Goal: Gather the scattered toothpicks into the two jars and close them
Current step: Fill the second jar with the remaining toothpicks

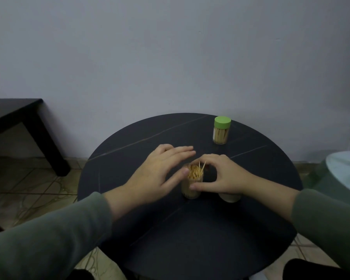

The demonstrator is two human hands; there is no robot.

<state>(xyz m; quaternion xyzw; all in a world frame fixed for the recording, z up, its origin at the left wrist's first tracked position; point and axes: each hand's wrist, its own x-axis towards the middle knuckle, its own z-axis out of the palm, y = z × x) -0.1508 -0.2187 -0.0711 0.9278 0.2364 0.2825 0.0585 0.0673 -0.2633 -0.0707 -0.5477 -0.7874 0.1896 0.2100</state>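
While both forearms in grey-green sleeves reach in from the lower corners over the round black surface point(190, 229), the left hand point(160, 172) lies flat and slightly tilted, fingers straight and stretched toward the right, its thumb tip touching the rim of the open clear plastic jar packed with upright wooden toothpicks point(191, 185); this grip is spread wide and has hold of nothing. The right hand point(224, 176) arches over from the other side, its thumb lying against the jar's near wall and its forefinger curved above the mouth, so the grip half encircles the jar, with a few toothpick tips point(202, 165) sticking up beside the forefinger. A pale cylindrical object point(230, 198) stands under the right wrist, mostly hidden. Well apart, at the far right of the surface, stands a second clear toothpick jar with a green screw lid point(221, 130), closed and upright
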